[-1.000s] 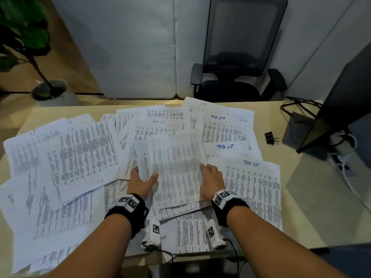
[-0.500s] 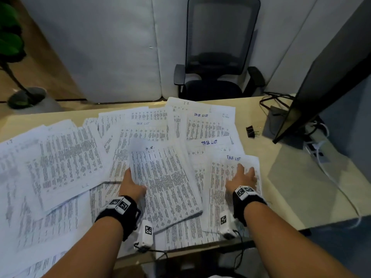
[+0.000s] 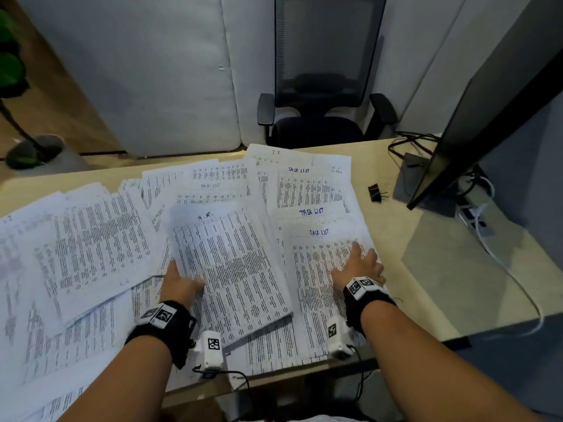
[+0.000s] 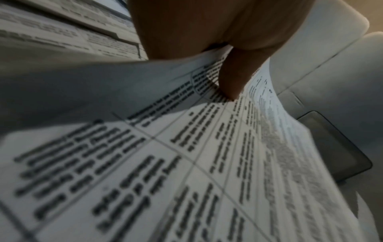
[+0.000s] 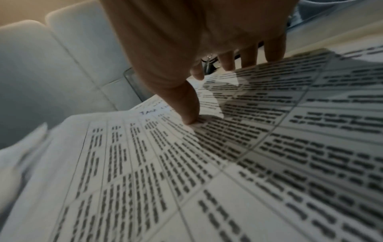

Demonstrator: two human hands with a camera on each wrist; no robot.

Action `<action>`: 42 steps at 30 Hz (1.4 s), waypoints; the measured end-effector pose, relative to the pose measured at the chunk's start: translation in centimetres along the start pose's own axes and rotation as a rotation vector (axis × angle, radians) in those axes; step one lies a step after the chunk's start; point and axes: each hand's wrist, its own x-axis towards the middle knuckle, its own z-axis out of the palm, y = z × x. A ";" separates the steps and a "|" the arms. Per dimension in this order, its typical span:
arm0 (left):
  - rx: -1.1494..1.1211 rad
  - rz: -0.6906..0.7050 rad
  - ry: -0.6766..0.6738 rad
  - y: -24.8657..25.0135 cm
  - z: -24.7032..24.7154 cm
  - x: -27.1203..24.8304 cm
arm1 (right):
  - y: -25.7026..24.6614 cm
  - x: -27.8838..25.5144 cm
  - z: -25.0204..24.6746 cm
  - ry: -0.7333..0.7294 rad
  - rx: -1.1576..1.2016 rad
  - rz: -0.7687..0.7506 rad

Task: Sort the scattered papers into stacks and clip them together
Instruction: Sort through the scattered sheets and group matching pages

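Observation:
Printed sheets (image 3: 91, 248) lie scattered and overlapping across the desk (image 3: 426, 269). A sheet headed "H.R." (image 3: 231, 269) lies tilted on top in the middle. My left hand (image 3: 179, 281) pinches its left edge, thumb on top and fingers underneath; the left wrist view shows the thumb (image 4: 230, 81) pressing the H.R. sheet (image 4: 186, 147). My right hand (image 3: 359, 263) rests flat, fingers spread, on a sheet headed "TASK LIST" (image 3: 316, 269) at the right of the pile. In the right wrist view its straight fingers (image 5: 190, 106) touch that TASK LIST sheet (image 5: 207, 163). A black binder clip (image 3: 375, 192) lies on bare desk beyond the right hand.
A dark monitor (image 3: 487, 117) with its stand and cables (image 3: 499, 263) fills the desk's right side. An office chair (image 3: 326, 86) stands behind the desk. A potted plant (image 3: 33, 147) is on the floor at far left. Bare desk shows right of the papers.
My right hand left the middle sheet and moved right onto the TASK LIST sheet. The left hand kept hold of the H.R. sheet, which now lies tilted.

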 end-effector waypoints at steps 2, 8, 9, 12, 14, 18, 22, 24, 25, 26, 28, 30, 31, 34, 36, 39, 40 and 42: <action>0.065 0.000 0.032 -0.2 0.0 -0.2 | 0.0 -0.2 -0.1 -0.014 0.005 0.027; 0.161 0.016 0.081 -0.1 -0.9 0.4 | -0.8 -0.3 -0.8 0.254 0.096 -0.021; 0.170 0.017 0.066 -0.1 -1.0 0.4 | -0.9 -0.3 -0.9 0.286 0.096 -0.070; 0.219 0.007 0.038 -0.7 -1.1 0.4 | -1.5 -0.7 -1.1 0.336 0.226 -0.237; 0.253 0.012 0.027 -1.0 -1.1 0.3 | -1.9 -1.1 -1.3 0.357 0.281 -0.282; 0.284 0.027 0.021 -1.0 -1.3 0.2 | -2.0 -1.2 -2.0 0.338 0.351 -0.198; 0.306 0.017 0.006 -1.0 -1.4 0.4 | -2.2 -1.2 -3.0 0.403 0.432 -0.140; 0.303 0.016 0.011 -1.2 -1.4 0.5 | -2.8 -1.1 -3.4 0.509 0.502 -0.149; 0.304 0.017 0.013 -1.2 -1.4 0.4 | -3.1 -1.0 -3.7 0.554 0.524 -0.166; 0.301 0.022 0.012 -1.1 -1.4 0.4 | -3.5 -0.8 -4.0 0.594 0.565 -0.199; 0.280 0.014 0.007 -1.1 -1.5 0.4 | -4.4 -0.6 -4.8 0.699 0.690 -0.351; 0.267 0.010 0.001 -1.0 -1.4 0.2 | -5.5 -0.8 -5.7 0.800 0.749 -0.550; 0.266 0.006 -0.004 -0.9 -1.4 0.2 | -6.2 -1.1 -6.3 0.829 0.751 -0.645; 0.265 0.001 -0.020 -0.9 -1.5 0.3 | -8.7 -2.9 -8.3 0.875 0.725 -0.895; 0.265 0.008 -0.022 -1.2 -1.6 0.5 | -10.5 -4.6 -9.6 0.903 0.749 -1.042; 0.253 0.006 -0.036 -1.3 -1.9 0.5 | -13.1 -7.0 -10.9 0.940 0.829 -1.158; 0.229 -0.005 -0.032 -1.2 -1.9 0.4 | -13.9 -7.5 -11.0 0.928 0.846 -1.162; 0.216 -0.016 -0.024 -1.0 -1.9 0.3 | -15.3 -7.8 -10.6 0.830 0.879 -1.071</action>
